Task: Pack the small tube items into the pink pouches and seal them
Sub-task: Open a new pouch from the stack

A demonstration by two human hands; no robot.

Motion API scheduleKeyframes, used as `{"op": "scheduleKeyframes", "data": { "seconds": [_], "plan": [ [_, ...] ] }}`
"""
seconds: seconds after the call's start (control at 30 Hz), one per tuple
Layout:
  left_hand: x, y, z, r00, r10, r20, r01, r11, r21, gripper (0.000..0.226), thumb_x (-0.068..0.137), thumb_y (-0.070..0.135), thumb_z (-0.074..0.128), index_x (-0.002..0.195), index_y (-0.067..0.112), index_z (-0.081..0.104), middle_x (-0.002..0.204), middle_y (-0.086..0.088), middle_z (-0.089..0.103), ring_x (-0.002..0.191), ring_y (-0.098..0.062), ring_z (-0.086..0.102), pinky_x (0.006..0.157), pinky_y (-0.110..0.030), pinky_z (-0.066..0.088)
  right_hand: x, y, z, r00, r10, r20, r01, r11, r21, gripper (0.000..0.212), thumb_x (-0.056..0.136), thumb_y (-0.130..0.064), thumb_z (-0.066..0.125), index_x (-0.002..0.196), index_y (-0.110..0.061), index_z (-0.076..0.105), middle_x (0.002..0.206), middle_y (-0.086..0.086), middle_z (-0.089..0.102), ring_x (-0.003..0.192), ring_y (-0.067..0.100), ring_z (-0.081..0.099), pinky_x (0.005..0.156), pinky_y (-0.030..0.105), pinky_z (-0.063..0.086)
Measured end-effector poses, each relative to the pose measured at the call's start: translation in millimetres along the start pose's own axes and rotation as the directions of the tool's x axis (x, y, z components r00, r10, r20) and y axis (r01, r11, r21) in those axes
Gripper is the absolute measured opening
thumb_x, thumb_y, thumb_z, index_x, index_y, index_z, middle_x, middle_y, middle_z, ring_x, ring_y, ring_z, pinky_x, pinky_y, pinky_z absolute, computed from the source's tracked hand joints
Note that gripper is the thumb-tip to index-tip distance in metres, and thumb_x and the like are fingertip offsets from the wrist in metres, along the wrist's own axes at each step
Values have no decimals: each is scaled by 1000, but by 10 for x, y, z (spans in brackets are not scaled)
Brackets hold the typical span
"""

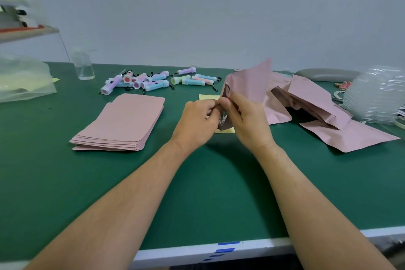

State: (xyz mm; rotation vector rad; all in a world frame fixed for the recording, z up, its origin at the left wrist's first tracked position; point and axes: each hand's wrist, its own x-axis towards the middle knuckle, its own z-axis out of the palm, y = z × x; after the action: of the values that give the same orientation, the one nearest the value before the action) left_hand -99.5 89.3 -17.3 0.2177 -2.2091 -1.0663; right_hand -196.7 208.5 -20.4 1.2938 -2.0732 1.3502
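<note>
Both hands meet at the middle of the green table, holding one pink pouch (249,85) tilted up on its edge. My left hand (197,123) pinches the pouch's near open end, and my right hand (247,118) grips the same end from the right. Whether a tube is inside is hidden. Several small pastel tubes (153,82) with black loops lie scattered at the back centre. A flat stack of pink pouches (122,123) lies to the left of my hands. A loose heap of pink pouches (317,105) lies to the right.
A clear bottle (84,66) stands at the back left beside a clear plastic bag (24,81). A stack of clear plastic trays (377,96) sits at the far right. A yellow note (208,97) lies under my hands. The table's front edge (219,247) carries blue tape marks.
</note>
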Motion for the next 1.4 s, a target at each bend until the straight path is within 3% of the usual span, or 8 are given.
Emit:
{"op": "scheduleKeyframes", "data": {
  "seconds": [0.23,0.4,0.5,0.7,0.83,0.97,1.23,1.4],
  "plan": [
    [13,-36,-26,995,-95,16,96,995,-26,35,104,15,55,72,14,71,70,-10,70,70,-29,75,44,-32,59,18,-27,81,1000,27,10,-27,1000,9,31,107,-29,54,77,-22,51,59,-18,57,55,8,49,50,16,34],
    [171,-159,-201,970,-141,-196,162,982,95,32,99,10,49,84,10,77,75,-6,75,68,-30,74,63,-46,63,-13,-57,46,997,80,-10,-81,989,-122,41,94,-20,57,65,-28,31,53,-7,38,54,16,32,51,37,28],
    [134,-206,-319,944,27,-328,54,970,236,29,100,15,52,83,10,75,74,-1,74,67,-24,71,65,-45,59,-46,-117,96,994,107,-27,-110,966,-235,38,91,-25,59,62,-25,34,54,-4,44,55,23,40,50,36,30],
    [-30,54,-76,916,351,-196,-243,871,427,16,93,26,67,95,18,81,80,2,79,74,-26,75,69,-42,59,0,-134,76,929,360,-82,-366,928,-73,39,86,-52,46,65,-20,51,59,-4,57,58,20,50,54,37,40],
    [-7,112,7,967,235,-96,-148,829,540,27,92,32,64,118,27,67,100,6,77,89,-28,71,75,-44,57,-8,-109,52,944,329,0,-329,942,-70,37,96,-22,53,60,-19,46,58,1,52,56,24,44,54,38,37],
    [45,35,-30,989,126,-81,-50,787,615,42,97,33,56,138,29,46,95,-1,73,84,-34,70,72,-45,58,4,-160,109,960,279,36,-259,926,-274,50,102,-33,49,54,-23,39,51,-4,44,48,19,40,48,31,22],
    [80,-44,-97,990,112,-82,-42,804,593,42,96,33,59,137,31,54,116,5,71,101,-29,68,81,-43,54,-3,-199,203,962,266,65,-224,901,-370,44,102,-32,45,59,-25,39,60,-4,46,53,16,45,47,29,23],
    [81,-86,-106,999,-36,-14,38,839,543,39,99,40,55,137,33,63,92,2,74,90,-29,67,79,-43,58,-27,-207,208,947,304,104,-229,865,-447,42,103,-34,39,63,-23,42,66,3,52,61,29,53,57,36,39]
  ]
}}
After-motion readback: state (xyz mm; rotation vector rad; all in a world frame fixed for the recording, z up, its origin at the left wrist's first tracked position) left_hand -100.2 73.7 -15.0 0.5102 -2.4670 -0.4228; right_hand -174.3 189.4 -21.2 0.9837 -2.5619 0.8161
